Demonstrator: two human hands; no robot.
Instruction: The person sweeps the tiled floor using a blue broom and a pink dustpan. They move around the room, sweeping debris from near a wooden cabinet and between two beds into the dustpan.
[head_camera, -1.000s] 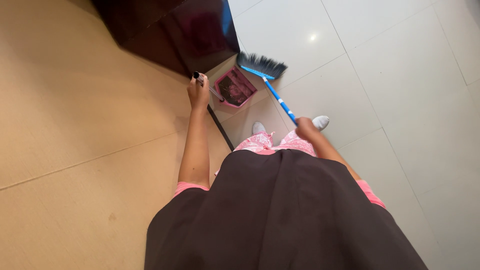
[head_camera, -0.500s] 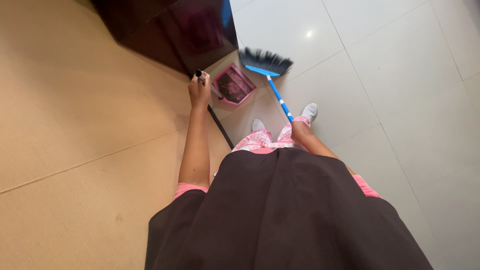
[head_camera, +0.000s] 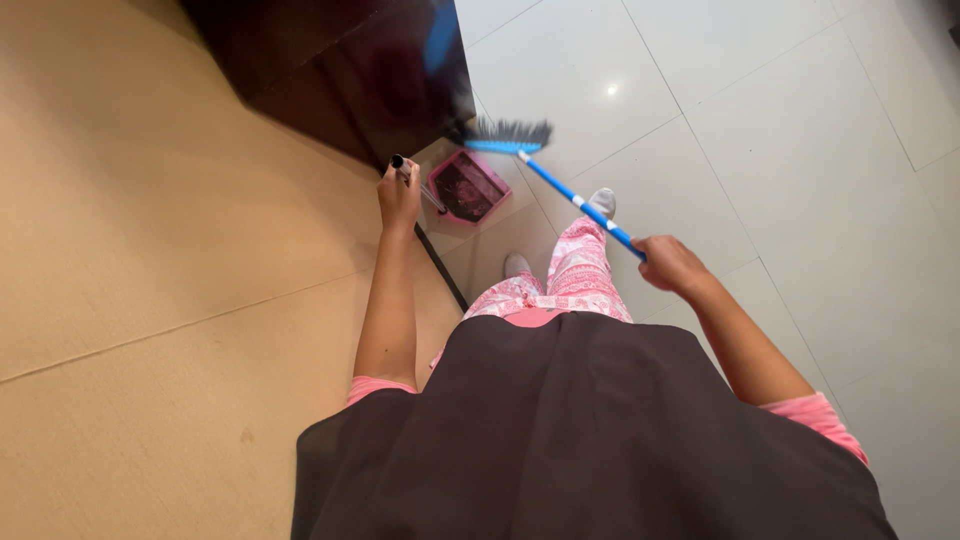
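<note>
Shiny white floor tiles are lying next to a big tan wall, and a dark cabinet is standing in the corner. The left hand is closing tight around the thin dustpan handle, with the pink dustpan sitting on the floor just below. The right hand is wrapping around the blue broom, whose dark bristles are touching the floor right beside the dustpan.

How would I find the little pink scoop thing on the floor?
Look at the big dark cabinet at the top. Just below its corner, on the pale floor tiles, sits the pink dustpan, its long handle held by the left hand. It is square and pink; the broom beside it is blue.
</note>
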